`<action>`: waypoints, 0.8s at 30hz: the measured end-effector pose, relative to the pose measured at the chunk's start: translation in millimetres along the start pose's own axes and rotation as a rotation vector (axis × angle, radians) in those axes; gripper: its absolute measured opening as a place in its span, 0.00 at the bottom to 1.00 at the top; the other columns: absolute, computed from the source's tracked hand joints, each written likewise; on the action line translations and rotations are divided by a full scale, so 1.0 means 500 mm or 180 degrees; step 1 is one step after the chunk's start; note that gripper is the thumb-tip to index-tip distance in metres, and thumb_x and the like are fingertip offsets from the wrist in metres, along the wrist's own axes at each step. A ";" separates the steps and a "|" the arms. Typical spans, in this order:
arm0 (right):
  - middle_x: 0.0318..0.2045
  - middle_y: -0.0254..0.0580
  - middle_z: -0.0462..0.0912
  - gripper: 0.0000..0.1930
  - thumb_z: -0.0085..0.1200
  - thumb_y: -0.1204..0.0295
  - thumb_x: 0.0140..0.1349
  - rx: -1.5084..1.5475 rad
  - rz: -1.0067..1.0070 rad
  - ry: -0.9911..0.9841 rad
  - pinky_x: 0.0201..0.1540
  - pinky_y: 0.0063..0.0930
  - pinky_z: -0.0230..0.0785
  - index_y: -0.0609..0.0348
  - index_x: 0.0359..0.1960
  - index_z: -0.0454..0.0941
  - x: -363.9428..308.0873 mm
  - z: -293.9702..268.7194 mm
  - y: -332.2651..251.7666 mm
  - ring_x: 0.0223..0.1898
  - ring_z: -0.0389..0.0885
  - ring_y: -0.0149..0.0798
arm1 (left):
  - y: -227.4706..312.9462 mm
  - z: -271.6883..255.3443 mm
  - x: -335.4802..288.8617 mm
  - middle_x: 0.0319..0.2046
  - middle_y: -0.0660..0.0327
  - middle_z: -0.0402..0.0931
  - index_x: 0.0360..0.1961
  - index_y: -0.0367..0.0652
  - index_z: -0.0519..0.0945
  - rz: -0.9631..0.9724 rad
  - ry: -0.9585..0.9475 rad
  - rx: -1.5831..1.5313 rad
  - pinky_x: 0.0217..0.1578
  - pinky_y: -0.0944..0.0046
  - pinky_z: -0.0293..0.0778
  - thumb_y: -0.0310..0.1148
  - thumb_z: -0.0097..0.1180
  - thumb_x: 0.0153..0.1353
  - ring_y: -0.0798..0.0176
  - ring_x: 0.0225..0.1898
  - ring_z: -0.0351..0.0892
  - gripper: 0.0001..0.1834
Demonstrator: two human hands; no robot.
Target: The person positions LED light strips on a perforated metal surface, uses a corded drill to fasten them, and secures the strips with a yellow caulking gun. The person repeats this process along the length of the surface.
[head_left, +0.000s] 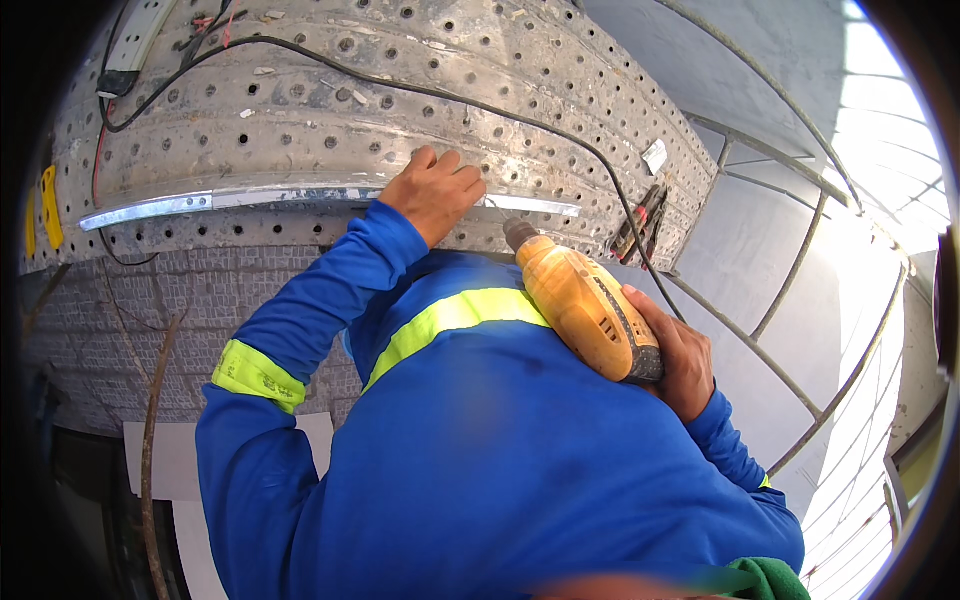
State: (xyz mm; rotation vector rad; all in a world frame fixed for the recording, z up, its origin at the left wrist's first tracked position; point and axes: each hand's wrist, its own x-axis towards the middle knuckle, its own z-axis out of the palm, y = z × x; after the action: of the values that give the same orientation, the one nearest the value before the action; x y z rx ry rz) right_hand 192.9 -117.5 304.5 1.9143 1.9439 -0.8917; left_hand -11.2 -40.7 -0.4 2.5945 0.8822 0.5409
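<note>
A long, narrow metal strip (270, 197) lies across the perforated metal platform (420, 60), along its near side. My left hand (436, 192) is closed over the strip right of its middle, fingers curled; whether they grip the strip itself or something small is hidden. In my right hand (683, 352) is a yellow corded power drill (578, 305), held by its rear end. Its chuck and bit point up and left toward the strip's right part, near my left hand. Whether the bit touches the strip cannot be made out.
A black cable (440, 93) arcs over the platform. Pliers-like hand tools (645, 222) lie at its right edge, below a pale scrap (654, 156). A white power strip (135, 45) lies upper left, a yellow-handled tool (51, 207) far left. Metal scaffold bars (785, 285) stand right.
</note>
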 end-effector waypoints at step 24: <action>0.37 0.50 0.87 0.37 0.70 0.63 0.54 -0.0059 0.0014 0.0020 0.41 0.41 0.79 0.54 0.68 0.73 0.004 0.001 -0.002 0.39 0.88 0.53 | 0.000 -0.004 0.001 0.38 0.70 0.78 0.38 0.53 0.81 -0.0013 0.0005 -0.0023 0.50 0.60 0.69 0.32 0.57 0.59 0.63 0.48 0.77 0.06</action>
State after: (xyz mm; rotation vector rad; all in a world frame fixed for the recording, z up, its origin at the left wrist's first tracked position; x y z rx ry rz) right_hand 191.8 -116.1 303.3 1.9125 1.9438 -0.8644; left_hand -11.9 -40.3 1.7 2.5855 0.8842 0.5441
